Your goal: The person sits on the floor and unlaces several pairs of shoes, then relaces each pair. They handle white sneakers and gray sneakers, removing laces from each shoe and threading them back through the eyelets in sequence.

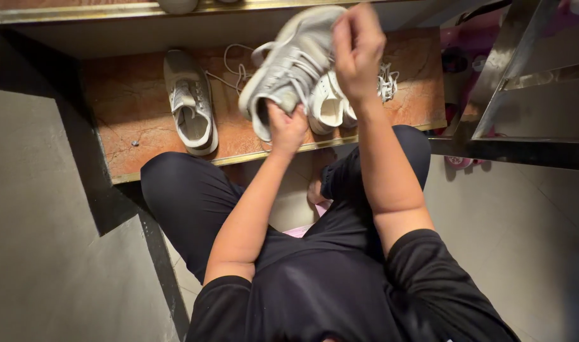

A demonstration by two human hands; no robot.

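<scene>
I hold a grey-white sneaker [289, 69] up in the air above a brown marble step [131, 107]. My left hand [287, 126] grips its heel opening from below. My right hand [358, 50] pinches its upper part near the toe. A second grey-white sneaker [191, 104] lies on the step to the left, its loose lace [232, 66] trailing to the right. A white pair of shoes [330, 104] stands on the step behind the held sneaker, partly hidden by my right arm.
I am squatting, with my knees in black trousers [188, 190] against the step's edge. A dark grey wall [42, 209] rises on the left. A metal frame [511, 69] and something pink [460, 161] stand at the right. Pale floor tiles [523, 234] lie below.
</scene>
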